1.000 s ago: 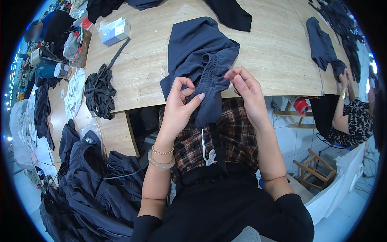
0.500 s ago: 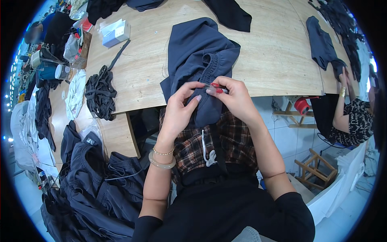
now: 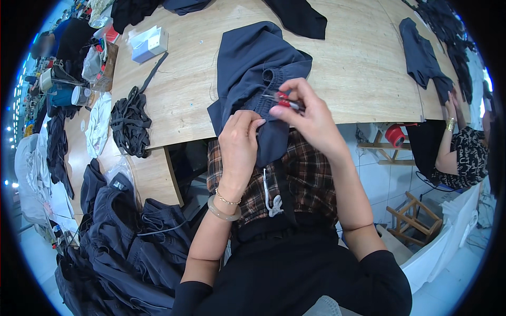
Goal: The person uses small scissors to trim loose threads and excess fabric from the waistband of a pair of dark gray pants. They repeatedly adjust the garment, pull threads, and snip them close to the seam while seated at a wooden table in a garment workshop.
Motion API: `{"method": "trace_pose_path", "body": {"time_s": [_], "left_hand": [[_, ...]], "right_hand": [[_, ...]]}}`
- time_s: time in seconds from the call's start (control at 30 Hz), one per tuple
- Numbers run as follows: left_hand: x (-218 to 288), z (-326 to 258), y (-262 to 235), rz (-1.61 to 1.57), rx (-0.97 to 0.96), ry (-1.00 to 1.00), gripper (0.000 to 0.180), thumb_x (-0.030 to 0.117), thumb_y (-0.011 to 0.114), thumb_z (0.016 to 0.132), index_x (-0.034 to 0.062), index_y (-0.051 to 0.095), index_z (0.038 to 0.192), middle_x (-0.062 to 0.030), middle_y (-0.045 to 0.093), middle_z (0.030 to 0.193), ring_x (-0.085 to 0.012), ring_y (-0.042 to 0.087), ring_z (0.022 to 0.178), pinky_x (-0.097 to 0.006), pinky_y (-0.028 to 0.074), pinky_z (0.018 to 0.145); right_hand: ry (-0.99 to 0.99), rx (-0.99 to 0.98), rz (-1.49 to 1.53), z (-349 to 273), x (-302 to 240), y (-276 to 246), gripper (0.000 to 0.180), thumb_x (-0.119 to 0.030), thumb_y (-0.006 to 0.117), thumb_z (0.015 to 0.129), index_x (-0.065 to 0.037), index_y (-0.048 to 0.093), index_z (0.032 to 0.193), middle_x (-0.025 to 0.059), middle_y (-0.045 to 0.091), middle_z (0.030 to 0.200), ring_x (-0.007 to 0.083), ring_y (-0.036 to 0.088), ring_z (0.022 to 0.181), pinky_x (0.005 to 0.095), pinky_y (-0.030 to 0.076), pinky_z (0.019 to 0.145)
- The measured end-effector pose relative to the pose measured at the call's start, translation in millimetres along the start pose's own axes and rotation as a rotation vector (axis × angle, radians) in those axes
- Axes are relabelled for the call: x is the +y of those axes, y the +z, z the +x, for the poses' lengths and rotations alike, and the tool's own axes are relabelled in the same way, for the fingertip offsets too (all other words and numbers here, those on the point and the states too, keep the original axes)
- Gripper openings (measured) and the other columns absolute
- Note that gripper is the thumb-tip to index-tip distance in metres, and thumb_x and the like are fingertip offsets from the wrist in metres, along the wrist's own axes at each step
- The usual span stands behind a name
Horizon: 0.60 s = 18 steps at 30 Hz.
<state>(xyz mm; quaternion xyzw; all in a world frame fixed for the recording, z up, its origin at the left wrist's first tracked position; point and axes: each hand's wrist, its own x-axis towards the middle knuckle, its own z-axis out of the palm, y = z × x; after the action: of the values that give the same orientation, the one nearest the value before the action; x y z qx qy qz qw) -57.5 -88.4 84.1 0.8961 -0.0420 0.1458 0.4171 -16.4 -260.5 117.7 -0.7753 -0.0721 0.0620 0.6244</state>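
A dark navy garment (image 3: 253,63) lies on the wooden table (image 3: 348,58) and hangs over its front edge toward my lap. My left hand (image 3: 240,145) pinches the hanging gathered edge of the garment from below. My right hand (image 3: 308,113) is closed on a small red-handled tool (image 3: 282,99), whose metal tip touches the gathered waistband. A cord runs down from the garment over my plaid shirt.
A tangle of black cords (image 3: 129,124) and a white box (image 3: 147,43) lie on the table's left. More dark garments (image 3: 421,55) lie at right, where another person (image 3: 464,152) sits. A pile of navy garments (image 3: 121,242) fills the lower left. A wooden stool (image 3: 416,216) stands right.
My right hand moved from the garment's edge up to the waistband and now shows the red-handled tool. My left hand slid lower on the hanging fabric.
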Motion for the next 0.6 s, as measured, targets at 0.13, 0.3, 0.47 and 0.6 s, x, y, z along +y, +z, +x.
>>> {"method": "trace_pose_path", "body": {"time_s": [0.13, 0.3, 0.47, 0.6], "left_hand": [[-5, 1, 0, -0.056, -0.043, -0.109, 0.005, 0.001, 0.065, 0.095, -0.0042, 0.067, 0.095, -0.0126, 0.072, 0.087, -0.0185, 0.069, 0.071, -0.029, 0.057, 0.062], [-5, 3, -2, -0.061, -0.067, -0.132, 0.007, 0.003, 0.064, 0.097, -0.0041, 0.066, 0.095, -0.0122, 0.072, 0.086, -0.0177, 0.069, 0.071, -0.029, 0.058, 0.063], [-9, 3, -1, -0.044, -0.057, -0.095, 0.008, 0.004, 0.064, 0.097, -0.0033, 0.066, 0.096, -0.0117, 0.072, 0.086, -0.0175, 0.069, 0.072, -0.029, 0.058, 0.063], [-8, 4, -1, -0.039, -0.043, -0.074, 0.007, 0.004, 0.065, 0.096, -0.0031, 0.066, 0.095, -0.0115, 0.072, 0.086, -0.0184, 0.069, 0.072, -0.030, 0.057, 0.063]], "right_hand": [[-0.013, -0.049, -0.150, 0, 16, -22, 0.025, -0.019, 0.080, 0.085, -0.001, 0.064, 0.092, 0.0063, 0.064, 0.081, 0.0137, 0.059, 0.078, 0.0281, 0.048, 0.073], [-0.182, -0.110, -0.460, 4, 22, -24, 0.027, -0.024, 0.081, 0.078, -0.003, 0.068, 0.090, 0.0086, 0.067, 0.084, 0.0241, 0.063, 0.083, 0.0357, 0.049, 0.075], [-0.277, -0.212, -0.620, 13, 7, -20, 0.028, -0.025, 0.081, 0.077, -0.004, 0.069, 0.089, 0.0067, 0.067, 0.085, 0.0254, 0.062, 0.086, 0.0375, 0.049, 0.074], [-0.321, -0.231, -0.670, 16, 5, -18, 0.028, -0.028, 0.081, 0.076, -0.005, 0.069, 0.087, 0.0062, 0.067, 0.082, 0.0259, 0.062, 0.085, 0.0388, 0.049, 0.073]]}}
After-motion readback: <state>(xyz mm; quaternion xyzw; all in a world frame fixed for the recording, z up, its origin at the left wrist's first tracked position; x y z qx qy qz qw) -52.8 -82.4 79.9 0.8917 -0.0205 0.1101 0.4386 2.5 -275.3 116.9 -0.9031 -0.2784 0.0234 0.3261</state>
